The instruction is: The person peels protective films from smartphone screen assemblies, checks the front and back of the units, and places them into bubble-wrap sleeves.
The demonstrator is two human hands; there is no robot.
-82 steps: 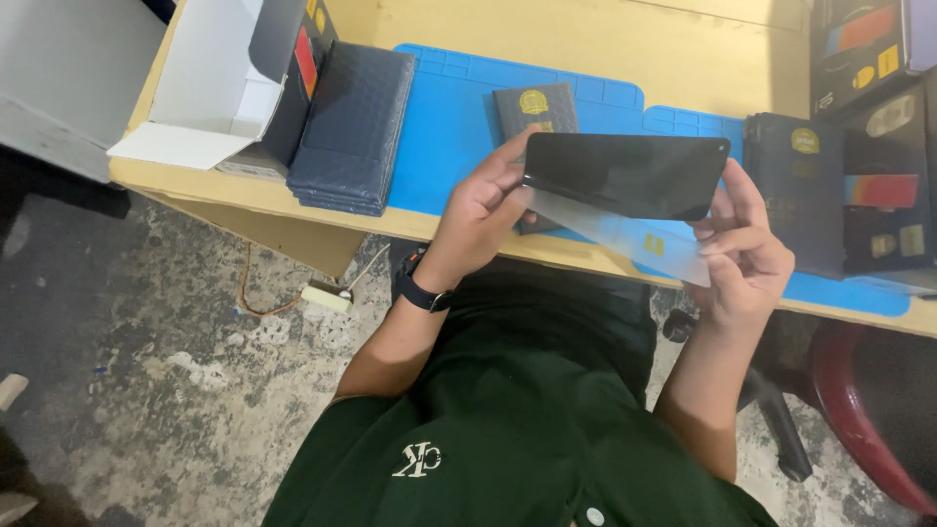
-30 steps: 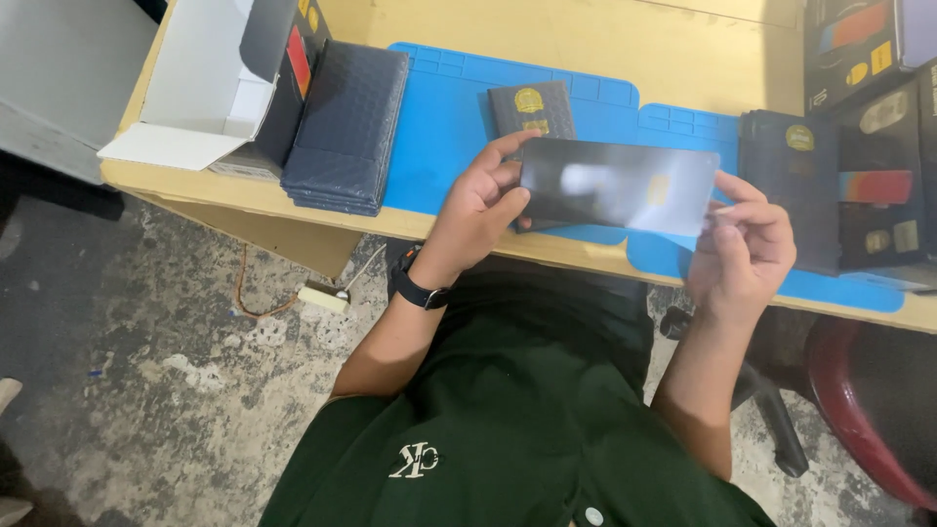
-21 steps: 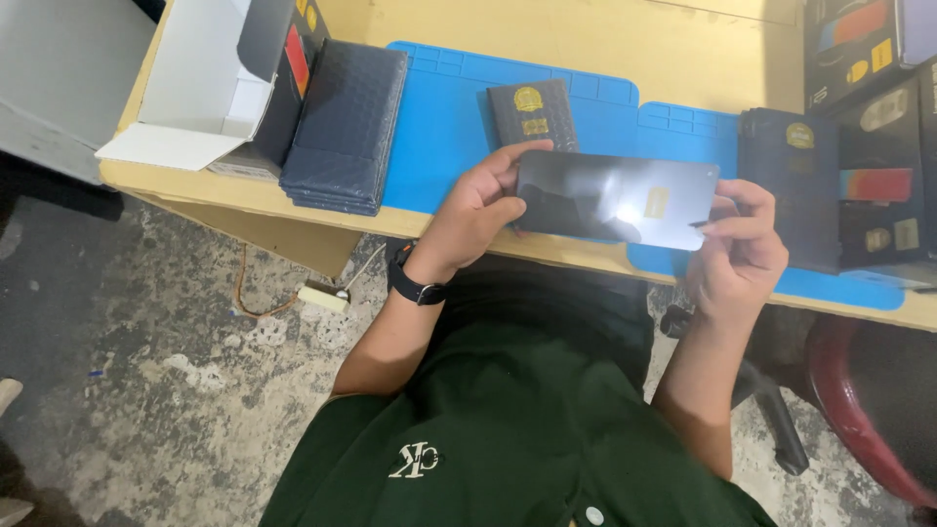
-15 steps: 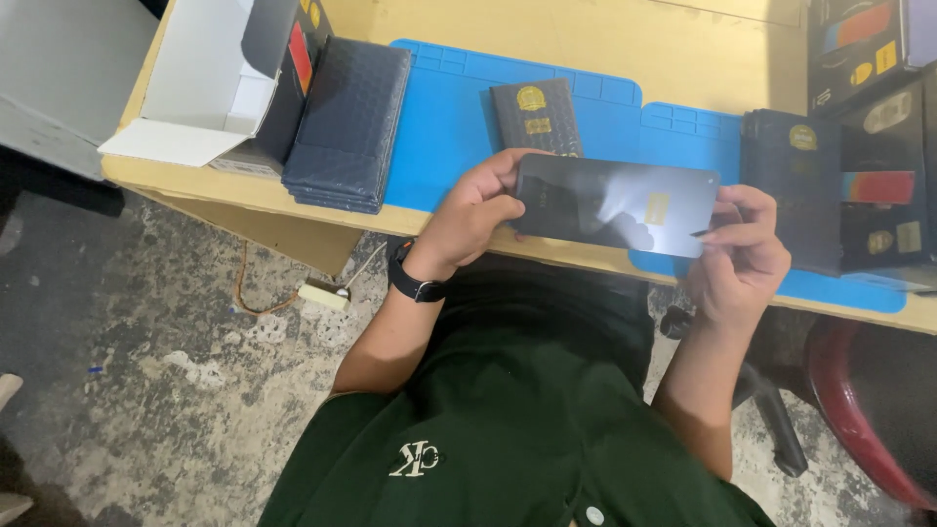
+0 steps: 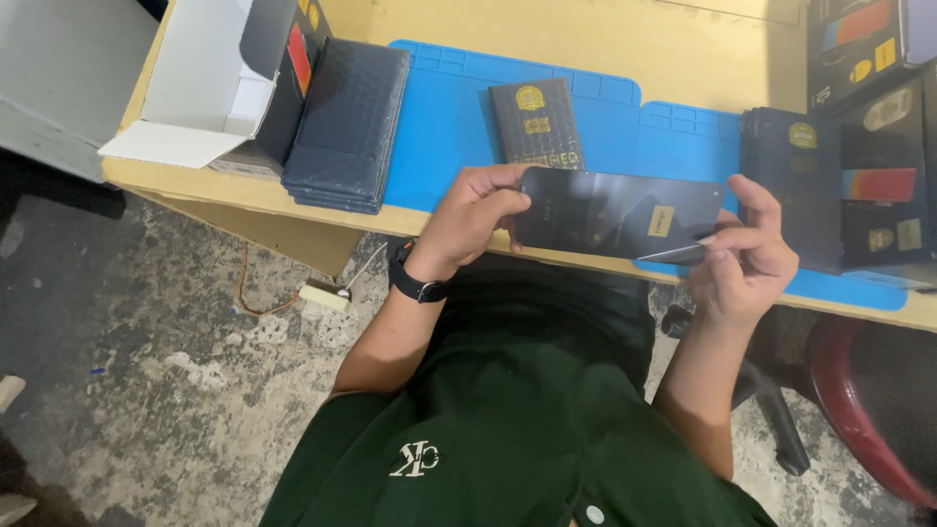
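- Head view: a dark glossy phone (image 5: pixel 617 213) is held flat above the near edge of the table (image 5: pixel 683 39), between the two hands.
- The left hand (image 5: pixel 473 217) is closed on the phone's left end, thumb on top and fingers curled beneath; a dark watch (image 5: pixel 415 283) is worn on that wrist.
- The right hand (image 5: pixel 747 259) is pinched on a thin clear film (image 5: pixel 675 256) that is lifted away from the phone's lower right corner; whether the right end of the phone is also supported by this hand cannot be told.
- A blue mat (image 5: pixel 459 117) is spread on the table beyond the left hand, with a small dark booklet (image 5: pixel 537 122) lying on it just past the fingers.
- A stack of dark pouches (image 5: pixel 346 127) and an open white box (image 5: pixel 210 83) are set well to the left of the left hand; dark boxes (image 5: pixel 849 176) are stacked just beyond the right hand.
- Risk, as judged: the phone is gripped mainly at one end and hangs partly over the bare floor (image 5: pixel 146 371), so a slip could be caused by a hard pull on the film.
- Risk, as judged: the film could be creased or torn if it is pulled at a steep angle from one corner.
- Risk, as judged: the glossy face could be smudged by the left thumb resting on it.
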